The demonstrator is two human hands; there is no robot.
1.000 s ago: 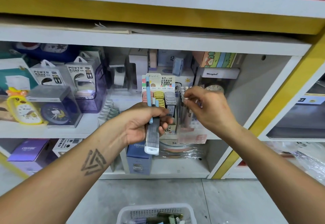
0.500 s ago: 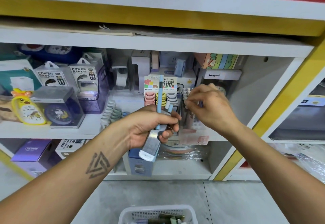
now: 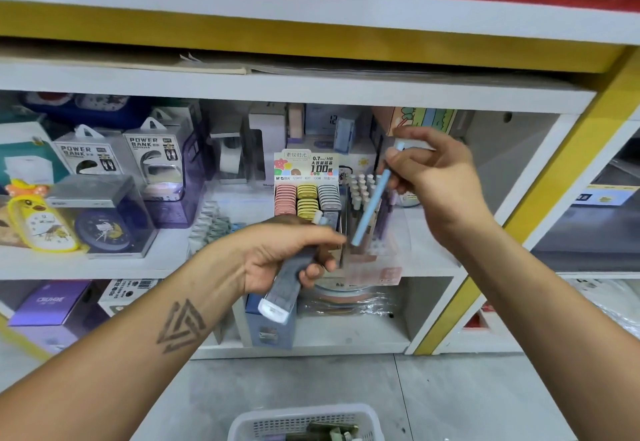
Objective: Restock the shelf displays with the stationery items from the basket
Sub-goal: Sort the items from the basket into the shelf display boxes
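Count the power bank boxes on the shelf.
2: power bank box on the left, and a second power bank box just right of it, both behind the clock box. More may be hidden behind.

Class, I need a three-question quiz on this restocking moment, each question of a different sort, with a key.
1. True or false: the right hand holds a light blue pen tilted, its lower tip pointing down toward the pen display.
2. Multiple choice: the left hand grips
A. a roll of tape
B. a grey pen box
C. a yellow clock
3. Fill in: the white basket sits on the ____ below the hands.

Key: 1 true; 2 B; 3 floor
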